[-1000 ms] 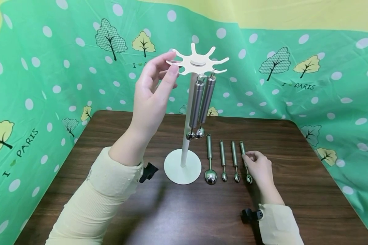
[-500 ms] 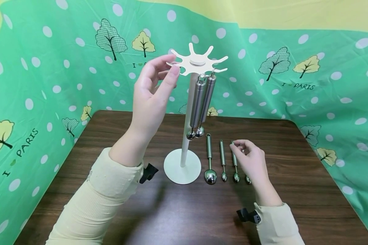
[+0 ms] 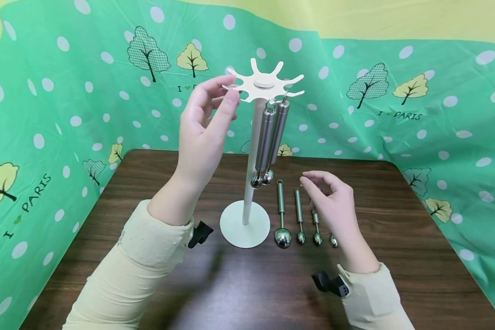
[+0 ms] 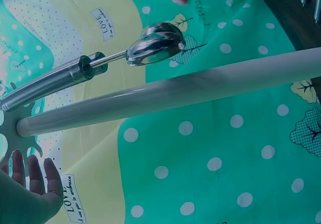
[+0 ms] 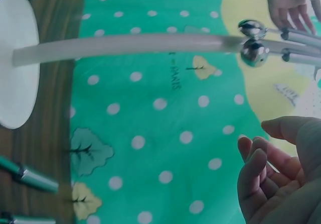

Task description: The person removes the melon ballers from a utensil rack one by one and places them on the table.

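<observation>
My left hand (image 3: 208, 123) pinches a prong of the white hook wheel (image 3: 264, 85) on top of a utensil stand, thumb and fingertips at its left side. From the wheel's front right hang two steel spoons with thick tubular handles, one nearer the front (image 3: 265, 140) and one beside it (image 3: 279, 133). In the right wrist view their round bowls (image 5: 254, 52) sit close to the pole (image 5: 150, 45). My right hand (image 3: 334, 201) is over the spoons on the table, fingers loosely bent, thumb and fingertips apart with nothing between them.
Several steel spoons lie in a row right of the round white base (image 3: 244, 224). The largest (image 3: 282, 237) is nearest the base, a thinner one (image 3: 299, 206) beside it; my right hand partly hides the others. A green patterned cloth (image 3: 107, 91) hangs behind the brown table (image 3: 247, 284).
My right hand has left the rightmost spoon, rising and moving left over the row. The hook wheel has turned slightly under my left hand, its rear prongs shifting left.
</observation>
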The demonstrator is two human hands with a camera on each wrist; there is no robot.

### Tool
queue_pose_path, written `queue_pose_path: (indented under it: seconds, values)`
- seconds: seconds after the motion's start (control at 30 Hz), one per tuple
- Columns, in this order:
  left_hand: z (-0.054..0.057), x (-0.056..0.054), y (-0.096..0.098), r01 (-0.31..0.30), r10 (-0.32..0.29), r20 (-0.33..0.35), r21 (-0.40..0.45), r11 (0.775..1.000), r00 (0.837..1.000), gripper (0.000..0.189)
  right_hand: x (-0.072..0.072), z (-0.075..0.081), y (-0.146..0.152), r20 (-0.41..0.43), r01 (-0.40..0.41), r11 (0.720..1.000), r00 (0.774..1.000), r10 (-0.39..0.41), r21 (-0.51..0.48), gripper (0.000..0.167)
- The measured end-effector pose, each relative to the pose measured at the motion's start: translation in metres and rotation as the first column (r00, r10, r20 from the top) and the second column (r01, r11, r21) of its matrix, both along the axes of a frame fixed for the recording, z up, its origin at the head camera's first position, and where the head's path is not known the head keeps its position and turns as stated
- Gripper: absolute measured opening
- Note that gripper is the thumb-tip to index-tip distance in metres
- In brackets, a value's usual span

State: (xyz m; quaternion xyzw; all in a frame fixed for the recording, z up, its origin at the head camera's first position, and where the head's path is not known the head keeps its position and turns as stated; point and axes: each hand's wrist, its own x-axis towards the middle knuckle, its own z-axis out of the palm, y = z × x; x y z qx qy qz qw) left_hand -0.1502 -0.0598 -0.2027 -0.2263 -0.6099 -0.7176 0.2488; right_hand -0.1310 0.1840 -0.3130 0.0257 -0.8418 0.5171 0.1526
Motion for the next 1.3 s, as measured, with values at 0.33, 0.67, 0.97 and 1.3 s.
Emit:
queue_pose_path:
  seconds: [0.33, 0.67, 0.97, 1.3]
  values:
    - [-0.001, 0.000, 0.002, 0.001, -0.001, 0.001, 0.012, 1.000, 1.000, 0.029, -0.005, 0.020, -0.021, -0.100, -0.068, 0.985, 0.994, 0.052, -0.159, 0.017]
    - [-0.001, 0.001, 0.002, 0.000, 0.000, -0.009, 0.012, 1.000, 1.000, 0.031, -0.014, 0.032, -0.039, -0.150, -0.225, 0.951, 0.969, 0.196, -0.213, 0.029]
    - [-0.002, 0.001, 0.000, -0.042, 0.040, -0.028, -0.049, 0.998, 0.999, 0.033, -0.015, 0.037, -0.054, -0.182, -0.317, 0.924, 0.942, 0.281, -0.215, 0.029]
    - [-0.002, 0.002, 0.003, -0.054, 0.052, -0.046, -0.051, 0.997, 0.998, 0.032, -0.014, 0.039, -0.057, -0.312, -0.361, 0.918, 0.901, 0.300, -0.161, 0.016]
